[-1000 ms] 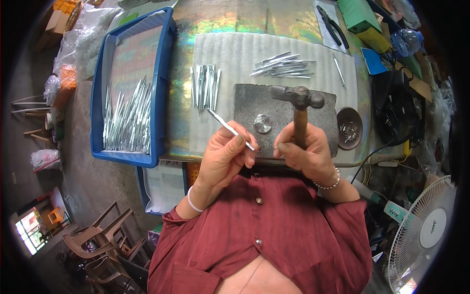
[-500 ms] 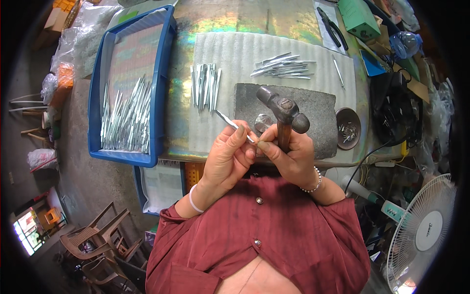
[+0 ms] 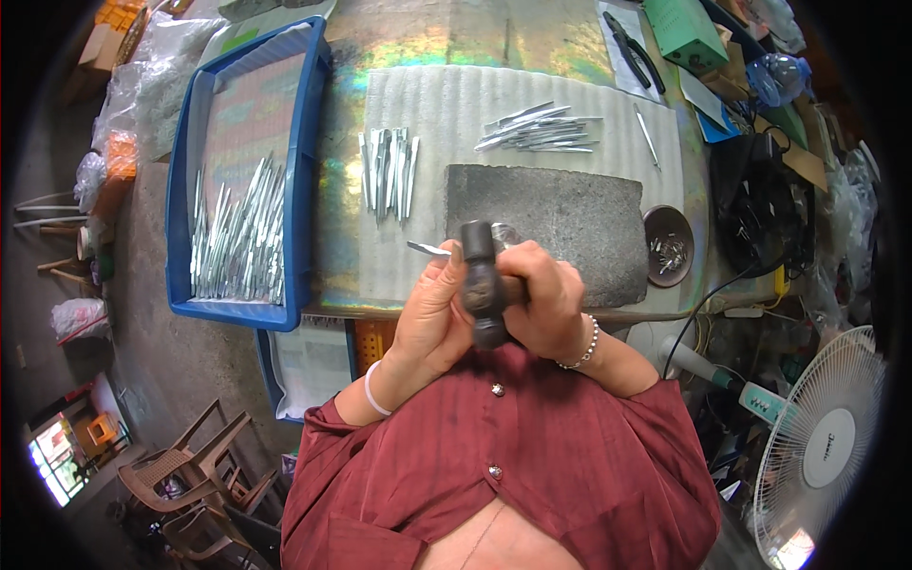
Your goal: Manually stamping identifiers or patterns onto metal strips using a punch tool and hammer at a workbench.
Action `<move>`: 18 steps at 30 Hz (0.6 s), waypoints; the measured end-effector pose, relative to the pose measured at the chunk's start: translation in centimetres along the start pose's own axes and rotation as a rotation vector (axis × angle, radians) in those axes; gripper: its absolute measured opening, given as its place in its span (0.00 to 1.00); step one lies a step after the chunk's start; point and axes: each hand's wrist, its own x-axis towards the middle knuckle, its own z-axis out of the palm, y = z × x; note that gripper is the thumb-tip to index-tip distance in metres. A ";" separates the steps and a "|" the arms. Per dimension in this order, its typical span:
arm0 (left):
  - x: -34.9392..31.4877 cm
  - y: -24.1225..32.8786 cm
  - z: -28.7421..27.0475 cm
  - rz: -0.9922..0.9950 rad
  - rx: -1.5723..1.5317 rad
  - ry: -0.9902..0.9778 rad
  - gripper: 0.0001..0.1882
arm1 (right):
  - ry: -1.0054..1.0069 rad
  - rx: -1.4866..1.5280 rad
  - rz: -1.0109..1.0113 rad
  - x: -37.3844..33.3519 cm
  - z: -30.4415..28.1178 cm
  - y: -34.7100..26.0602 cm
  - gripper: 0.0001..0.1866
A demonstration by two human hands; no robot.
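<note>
My left hand (image 3: pixel 427 318) pinches a slim silvery metal piece (image 3: pixel 426 249); its flat end sticks out to the left. My right hand (image 3: pixel 543 299) is wrapped round the wooden handle of a hammer (image 3: pixel 484 285). The dark hammer head is turned across the front of my fingers, hiding the left fingertips and the piece's other end. Just beyond both hands lies a grey stone block (image 3: pixel 570 214), with a small shiny round thing (image 3: pixel 504 232) on its near left part. Similar metal pieces form a row (image 3: pixel 388 171) on the left and a pile (image 3: pixel 539 129) at the back.
A blue tray (image 3: pixel 308 161) at the left holds many metal pieces. Right of the block stands a bowl (image 3: pixel 666 220) with small metal bits. One slender piece (image 3: pixel 647 136) lies on the foam sheet (image 3: pixel 432 100). Pliers (image 3: pixel 633 52), a green box (image 3: pixel 686 36) and a fan (image 3: pixel 826 451) are farther right.
The hammer head has swung left and down, from above my right hand to in front of both hands. The metal piece's exposed end is now lower and lies flatter.
</note>
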 end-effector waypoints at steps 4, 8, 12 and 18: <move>-0.2 0.4 -0.3 0.040 0.082 0.017 0.09 | -0.113 0.070 0.094 -0.2 -0.5 0.4 0.14; -0.6 2.1 -1.1 0.085 0.020 -0.039 0.09 | -0.108 0.376 0.496 -0.8 -2.8 0.7 0.16; -0.5 3.5 -1.5 0.188 0.044 -0.013 0.09 | 0.044 0.488 0.651 -1.9 -5.1 1.4 0.11; 0.7 3.4 -0.9 0.295 0.369 -0.104 0.08 | 0.067 0.505 0.718 -3.1 -6.2 2.3 0.10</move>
